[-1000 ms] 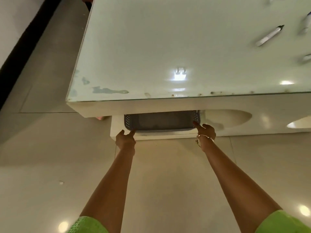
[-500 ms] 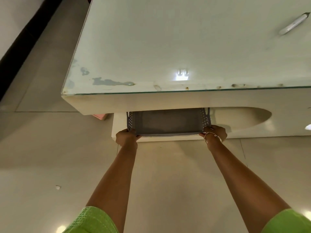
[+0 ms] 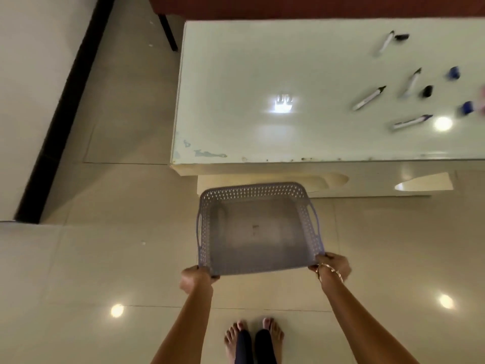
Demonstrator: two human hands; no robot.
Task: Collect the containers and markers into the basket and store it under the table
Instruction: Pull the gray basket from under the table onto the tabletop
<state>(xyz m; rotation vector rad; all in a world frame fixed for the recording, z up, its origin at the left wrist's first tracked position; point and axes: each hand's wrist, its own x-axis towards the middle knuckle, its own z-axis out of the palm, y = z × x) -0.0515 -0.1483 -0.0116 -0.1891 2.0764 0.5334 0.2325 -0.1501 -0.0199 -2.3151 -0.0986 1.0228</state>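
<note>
The basket [image 3: 258,232] is before the table [image 3: 236,74]; markers [image 3: 368,98] lie on the table's right.

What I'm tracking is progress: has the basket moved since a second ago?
Yes. The basket came out from under the table, toward the person.

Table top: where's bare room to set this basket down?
The left half of the table is bare, from its left edge across to the markers. The right side is crowded with them and loose caps. The floor left of the basket is bare too.
</note>
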